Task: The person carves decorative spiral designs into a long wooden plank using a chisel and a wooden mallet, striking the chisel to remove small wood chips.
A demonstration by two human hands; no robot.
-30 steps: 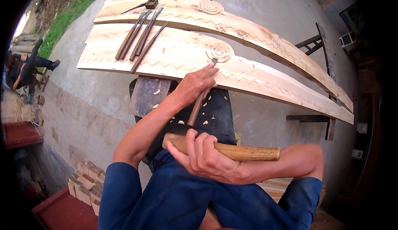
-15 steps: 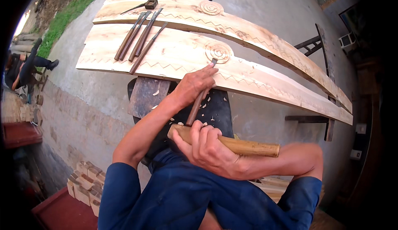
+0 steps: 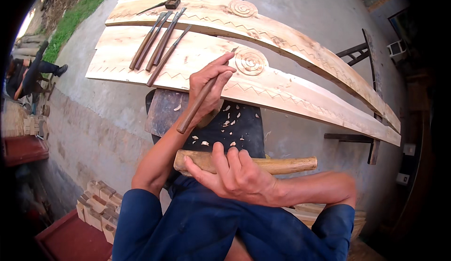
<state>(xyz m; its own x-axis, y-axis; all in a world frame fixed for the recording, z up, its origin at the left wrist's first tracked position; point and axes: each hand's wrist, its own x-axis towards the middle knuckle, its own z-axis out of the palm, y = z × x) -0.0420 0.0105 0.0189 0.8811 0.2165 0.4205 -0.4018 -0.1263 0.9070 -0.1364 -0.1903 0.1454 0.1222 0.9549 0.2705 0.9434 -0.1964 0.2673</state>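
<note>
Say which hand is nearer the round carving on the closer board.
Left. The left hand is just left of the round carving; the right hand is well below it in the picture.

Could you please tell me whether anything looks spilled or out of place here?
Only the pale wood chips look untidy, scattered over the black surface below the nearer carved board; they are probably just carving waste. The chisel in the left hand and wooden club in the right hand show nothing odd.

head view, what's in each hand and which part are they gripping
The left hand holds a brown-handled carving chisel toward its blade end; the right hand grips a wooden mallet around its thicker half.
</note>
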